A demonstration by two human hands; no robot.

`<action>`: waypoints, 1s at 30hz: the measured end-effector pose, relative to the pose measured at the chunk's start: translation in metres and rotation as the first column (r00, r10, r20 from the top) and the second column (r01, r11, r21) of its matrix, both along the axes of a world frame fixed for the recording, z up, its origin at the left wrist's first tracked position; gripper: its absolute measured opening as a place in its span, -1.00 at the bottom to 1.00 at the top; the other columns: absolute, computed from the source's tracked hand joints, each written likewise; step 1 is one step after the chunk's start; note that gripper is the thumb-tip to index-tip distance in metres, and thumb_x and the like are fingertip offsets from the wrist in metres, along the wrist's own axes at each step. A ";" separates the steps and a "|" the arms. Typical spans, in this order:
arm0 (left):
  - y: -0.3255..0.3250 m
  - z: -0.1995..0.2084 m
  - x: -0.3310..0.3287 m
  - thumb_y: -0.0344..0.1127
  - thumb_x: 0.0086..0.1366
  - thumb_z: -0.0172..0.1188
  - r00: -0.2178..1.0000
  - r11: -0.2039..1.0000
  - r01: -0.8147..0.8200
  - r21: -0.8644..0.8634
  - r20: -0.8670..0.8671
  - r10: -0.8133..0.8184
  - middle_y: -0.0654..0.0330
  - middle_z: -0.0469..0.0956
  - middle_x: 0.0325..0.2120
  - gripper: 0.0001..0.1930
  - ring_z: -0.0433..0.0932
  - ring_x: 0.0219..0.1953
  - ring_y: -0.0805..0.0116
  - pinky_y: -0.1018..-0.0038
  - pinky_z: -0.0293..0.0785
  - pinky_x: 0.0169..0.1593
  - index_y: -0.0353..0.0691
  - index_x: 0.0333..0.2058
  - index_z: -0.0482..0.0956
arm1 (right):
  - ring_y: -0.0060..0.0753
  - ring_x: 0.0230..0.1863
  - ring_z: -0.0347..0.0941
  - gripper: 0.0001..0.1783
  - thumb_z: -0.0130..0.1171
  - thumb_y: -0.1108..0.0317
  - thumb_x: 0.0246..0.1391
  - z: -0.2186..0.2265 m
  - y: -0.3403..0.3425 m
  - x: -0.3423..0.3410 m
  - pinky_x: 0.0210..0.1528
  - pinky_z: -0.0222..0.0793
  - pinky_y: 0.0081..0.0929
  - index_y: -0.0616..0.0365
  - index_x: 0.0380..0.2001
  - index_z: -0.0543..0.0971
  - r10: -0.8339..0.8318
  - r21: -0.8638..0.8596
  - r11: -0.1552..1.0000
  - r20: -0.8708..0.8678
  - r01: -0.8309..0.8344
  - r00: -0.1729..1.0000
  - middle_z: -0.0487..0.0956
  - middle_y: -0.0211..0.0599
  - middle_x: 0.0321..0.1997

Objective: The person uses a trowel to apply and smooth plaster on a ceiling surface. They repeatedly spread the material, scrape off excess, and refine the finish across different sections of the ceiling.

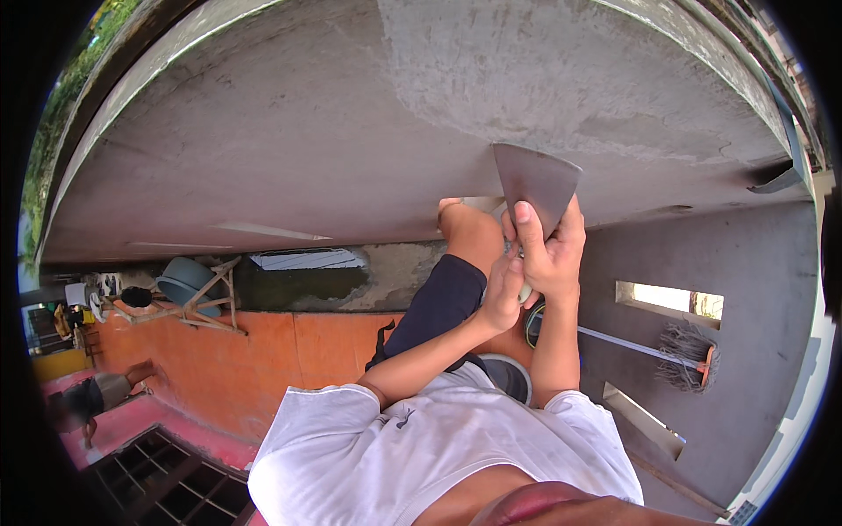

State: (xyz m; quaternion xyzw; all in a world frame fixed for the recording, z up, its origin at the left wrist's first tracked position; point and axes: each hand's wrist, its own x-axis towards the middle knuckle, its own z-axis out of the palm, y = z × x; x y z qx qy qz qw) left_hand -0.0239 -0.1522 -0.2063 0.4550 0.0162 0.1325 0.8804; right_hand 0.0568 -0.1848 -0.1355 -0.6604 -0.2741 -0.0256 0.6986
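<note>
Trowel blade (537, 180), flat grey metal, wedge-shaped, pressed against rough grey plaster overhead (351, 114). Right hand (551, 250) clamped around handle, fingers curled tight, index finger (526, 223) stretched up onto blade. Left hand (502, 294) closed just below, touching right hand, fingers wrapped together. White shirt (421, 438) nearest lens. Further off, orange floor (263, 359), mop (684, 355) against grey wall (745, 289), wooden trestle (206, 302).

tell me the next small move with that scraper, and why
Probably draw the scraper blade along the grey wall toward the rough, patchy plaster edge: both hands, right hand and left hand, already clasp the handle, and the blade's edge meets the surface beside that uneven patch.
</note>
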 end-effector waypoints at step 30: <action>0.003 0.004 -0.004 0.02 0.58 -0.24 1.000 0.998 -0.004 0.063 0.023 0.002 0.27 0.30 -0.80 -0.39 0.32 -0.74 0.47 0.48 0.22 -0.62 -0.23 -0.64 0.34 | -0.60 -0.55 0.39 -0.73 0.11 0.37 0.33 0.007 0.002 -0.008 -0.59 0.29 -0.63 0.27 0.01 0.40 0.034 0.082 0.997 -0.252 -0.014 0.967 0.50 -0.33 -0.39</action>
